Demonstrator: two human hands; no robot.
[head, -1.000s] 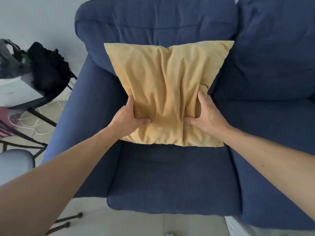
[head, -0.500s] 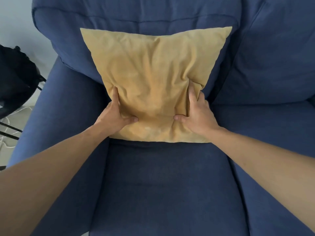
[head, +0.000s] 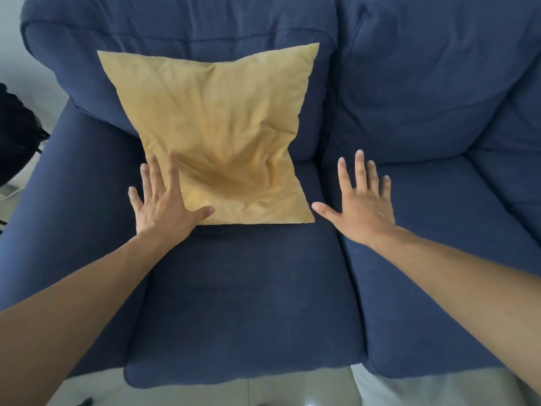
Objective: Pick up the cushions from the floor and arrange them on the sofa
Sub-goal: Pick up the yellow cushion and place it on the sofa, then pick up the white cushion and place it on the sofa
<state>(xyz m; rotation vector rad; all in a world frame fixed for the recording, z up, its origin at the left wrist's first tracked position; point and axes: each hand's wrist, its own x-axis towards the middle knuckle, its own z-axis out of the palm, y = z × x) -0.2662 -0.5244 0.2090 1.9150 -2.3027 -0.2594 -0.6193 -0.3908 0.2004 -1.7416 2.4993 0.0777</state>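
Yellow cushion [head: 218,136] leans on sofa [head: 240,303] backrest; both hands spread.

Room was pretty plain: pale glossy tiled floor [head: 298,394] showed along the bottom edge, a light grey-white wall [head: 11,39] sat off at the upper left, and some black bag-like thing [head: 17,136] was at the left edge. Soft, even daylight everywhere.

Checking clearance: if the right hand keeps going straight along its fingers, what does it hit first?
Probably the sofa's back cushion. The right hand is open over the seat, fingers pointing there, clear of the yellow cushion. Depth is uncertain.
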